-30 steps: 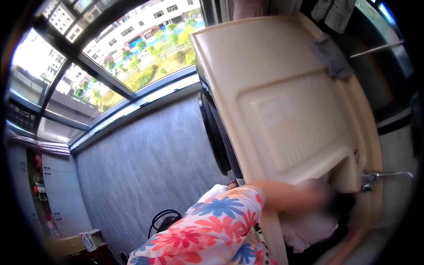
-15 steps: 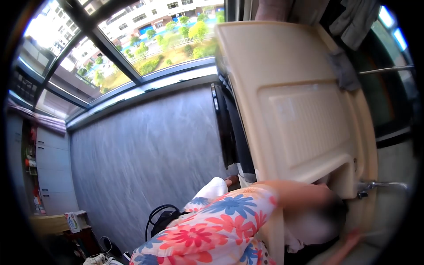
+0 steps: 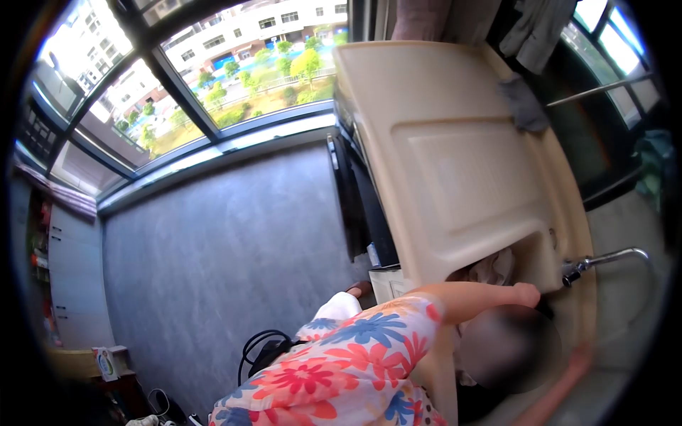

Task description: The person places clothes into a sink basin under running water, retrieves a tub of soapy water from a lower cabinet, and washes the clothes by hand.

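My left hand [image 3: 526, 294] reaches over the basin [image 3: 534, 259] at the lower end of a beige washboard sink. Its fingers look curled, and what they hold, if anything, is hidden. A dark patch shows just beside it. Crumpled pale cloth [image 3: 495, 268] lies in the basin close to my left forearm. My right hand [image 3: 580, 361] is lower down toward the sink's back edge, smeared by motion, so its fingers cannot be read. A blurred area covers what lies between my arms. The chrome faucet [image 3: 582, 270] stands beyond my left hand.
The ribbed washboard [image 3: 479, 177] fills the sink top's middle. A grey cloth [image 3: 524, 104] hangs over its back edge, and a green cloth [image 3: 652, 160] is at the far right. An open dark cabinet door [image 3: 344, 199] juts over the grey floor [image 3: 213, 241]. Large windows stand beyond.
The view has shifted, bringing the faucet and more of the basin's cloth into sight. My left hand shows more clearly at the basin. My right hand has moved slightly up and right.
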The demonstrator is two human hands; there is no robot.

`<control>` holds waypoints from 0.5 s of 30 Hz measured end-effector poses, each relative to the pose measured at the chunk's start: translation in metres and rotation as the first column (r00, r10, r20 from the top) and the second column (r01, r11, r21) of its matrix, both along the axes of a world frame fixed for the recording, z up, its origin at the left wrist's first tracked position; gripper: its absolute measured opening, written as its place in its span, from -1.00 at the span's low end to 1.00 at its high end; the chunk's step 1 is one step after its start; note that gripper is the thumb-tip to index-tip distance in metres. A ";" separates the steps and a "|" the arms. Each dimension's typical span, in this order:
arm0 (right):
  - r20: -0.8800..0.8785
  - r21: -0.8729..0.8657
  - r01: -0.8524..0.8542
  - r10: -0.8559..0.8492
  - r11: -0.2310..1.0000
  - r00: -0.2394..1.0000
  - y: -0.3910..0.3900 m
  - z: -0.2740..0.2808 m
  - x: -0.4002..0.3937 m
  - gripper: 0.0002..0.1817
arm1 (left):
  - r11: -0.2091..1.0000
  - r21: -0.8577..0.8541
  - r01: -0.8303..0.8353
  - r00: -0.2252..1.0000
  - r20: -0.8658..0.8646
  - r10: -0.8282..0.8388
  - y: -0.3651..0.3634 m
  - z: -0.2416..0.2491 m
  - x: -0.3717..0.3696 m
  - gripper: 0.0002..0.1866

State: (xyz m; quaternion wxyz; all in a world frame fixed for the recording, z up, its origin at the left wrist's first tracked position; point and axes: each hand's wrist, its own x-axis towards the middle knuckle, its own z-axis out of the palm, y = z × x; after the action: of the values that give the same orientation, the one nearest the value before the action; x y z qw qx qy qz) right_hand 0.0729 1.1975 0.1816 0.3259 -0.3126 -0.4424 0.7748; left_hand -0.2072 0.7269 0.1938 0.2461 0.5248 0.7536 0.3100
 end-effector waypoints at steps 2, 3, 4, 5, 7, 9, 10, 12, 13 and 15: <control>0.056 0.031 0.022 -0.024 0.999 0.998 -0.017 0.009 -0.011 -0.64 | 1.000 0.012 0.006 1.000 0.018 -0.006 0.011 0.005 0.005 -0.84; 0.085 0.047 0.032 -0.036 0.998 0.996 -0.023 0.012 -0.014 -0.63 | 0.999 0.033 0.026 0.999 0.034 -0.027 0.020 0.005 0.007 -0.83; 0.067 0.054 -0.030 0.026 0.998 0.997 -0.026 0.014 -0.016 -0.63 | 0.998 0.053 0.047 0.997 0.052 -0.049 0.031 0.004 0.009 -0.82; 0.050 0.062 -0.091 0.088 0.994 0.995 -0.030 0.013 -0.017 -0.62 | 0.995 0.073 0.067 0.995 0.069 -0.072 0.043 0.003 0.012 -0.82; 0.022 0.079 -0.165 0.163 0.983 0.986 -0.039 0.012 -0.022 -0.63 | 0.984 0.164 0.063 0.990 0.116 -0.083 0.080 -0.012 0.020 -0.78; -0.001 0.094 -0.195 0.196 0.976 0.981 -0.044 0.011 -0.029 -0.63 | 0.974 0.224 0.038 0.974 0.211 -0.086 0.102 -0.015 0.027 -0.74; -0.008 0.095 -0.159 0.161 0.983 0.987 -0.046 0.012 -0.030 -0.65 | 0.972 0.235 0.017 0.956 0.281 -0.084 0.106 -0.008 0.032 -0.71; -0.020 0.094 -0.086 0.088 0.992 0.996 -0.072 0.024 -0.037 -0.69 | 0.969 0.245 -0.016 0.910 0.404 -0.087 0.119 -0.002 0.041 -0.64; -0.017 0.104 -0.101 0.104 0.989 0.994 -0.076 0.025 -0.038 -0.70 | 0.969 0.247 -0.028 0.885 0.456 -0.091 0.130 -0.001 0.047 -0.60; -0.008 0.126 -0.130 0.132 0.983 0.991 -0.079 0.025 -0.036 -0.72 | 0.963 0.254 -0.091 0.807 0.585 -0.078 0.147 0.004 0.060 -0.57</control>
State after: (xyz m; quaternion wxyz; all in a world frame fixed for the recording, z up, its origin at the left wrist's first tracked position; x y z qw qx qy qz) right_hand 0.0364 1.1182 0.2070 0.2965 -0.2555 -0.5070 0.7679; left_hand -0.1473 0.8740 0.1976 0.3929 0.4284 0.5924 0.5578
